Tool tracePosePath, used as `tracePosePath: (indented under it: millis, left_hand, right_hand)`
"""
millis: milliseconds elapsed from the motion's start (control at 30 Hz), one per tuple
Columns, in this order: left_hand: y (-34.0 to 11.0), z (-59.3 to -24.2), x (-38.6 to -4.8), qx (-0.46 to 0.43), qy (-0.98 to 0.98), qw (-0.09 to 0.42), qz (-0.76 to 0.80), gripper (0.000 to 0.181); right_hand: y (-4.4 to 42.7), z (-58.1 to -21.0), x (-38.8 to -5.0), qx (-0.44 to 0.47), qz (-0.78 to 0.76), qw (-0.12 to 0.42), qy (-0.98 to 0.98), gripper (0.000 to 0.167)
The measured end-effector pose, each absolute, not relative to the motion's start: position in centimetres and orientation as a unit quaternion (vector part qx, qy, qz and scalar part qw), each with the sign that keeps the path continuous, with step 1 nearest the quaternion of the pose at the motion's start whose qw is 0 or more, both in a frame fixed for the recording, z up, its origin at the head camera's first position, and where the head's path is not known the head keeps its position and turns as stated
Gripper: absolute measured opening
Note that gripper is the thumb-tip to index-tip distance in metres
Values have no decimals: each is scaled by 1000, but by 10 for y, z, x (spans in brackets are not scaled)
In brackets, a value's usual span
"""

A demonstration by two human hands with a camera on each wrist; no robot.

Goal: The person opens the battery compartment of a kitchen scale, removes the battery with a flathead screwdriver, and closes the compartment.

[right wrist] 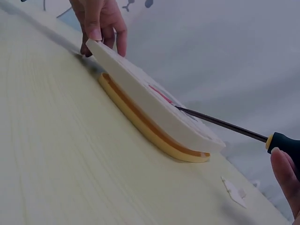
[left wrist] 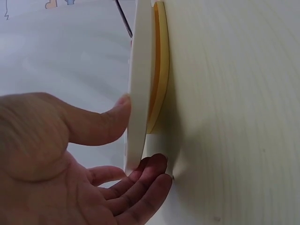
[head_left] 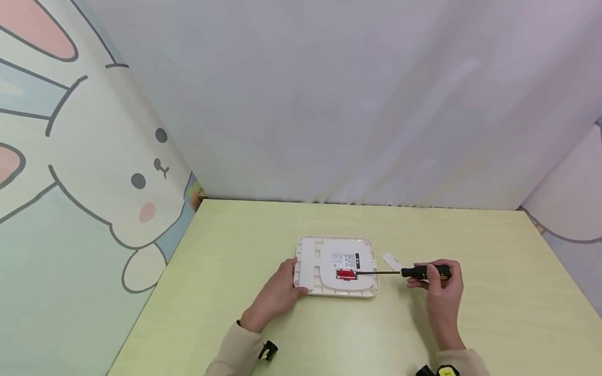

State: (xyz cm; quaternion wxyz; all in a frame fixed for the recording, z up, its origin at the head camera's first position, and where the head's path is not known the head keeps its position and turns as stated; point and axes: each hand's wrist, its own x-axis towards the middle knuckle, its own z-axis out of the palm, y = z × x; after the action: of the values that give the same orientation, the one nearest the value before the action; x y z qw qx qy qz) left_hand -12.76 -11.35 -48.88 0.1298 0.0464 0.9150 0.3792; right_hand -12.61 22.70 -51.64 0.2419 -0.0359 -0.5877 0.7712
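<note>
A white, flat, rounded device [head_left: 308, 266] lies with its labelled underside up, and red batteries [head_left: 347, 274] show in its open compartment. My left hand [head_left: 277, 295] grips its left edge, thumb on the upper face and fingers below; in the left wrist view the device's rim [left wrist: 140, 84] stands between them. In my right hand [head_left: 442, 292] is a screwdriver [head_left: 425, 272] with a black handle and a yellow collar. The dark shaft [right wrist: 225, 124] points left, and its tip is at the right end of the batteries. Whether the tip touches a battery I cannot tell.
Under the device is a yellow curved part [right wrist: 154, 136] that touches the pale wooden table [head_left: 235, 235]. A small white cover [head_left: 392, 260] lies just right of the device. Behind the table hangs a plain curtain [head_left: 329, 104]; a rabbit-print cloth [head_left: 94, 156] covers the left side.
</note>
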Motion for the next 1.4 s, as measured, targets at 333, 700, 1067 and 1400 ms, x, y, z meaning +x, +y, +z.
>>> tracePosePath:
  millis: [333,700,1067,1400]
  left_hand:
    - [-113,-489,-127,44,915,129,379,78]
    - [-114,-488,-127,45,912,127,388,77]
    - [-113,-488,-127,42,911,130,388,77]
    - [-114,-487,-129,47,912,129,387,78]
  right_hand:
    - [229,-531,-123,-121,834,183,-506,8]
    - [235,-531,-124,-113,867,126,-468,14]
    - [237,-533,-123,-92,882,114,-448,13]
    - [236,-532,-123,-121,857,134,-483,20]
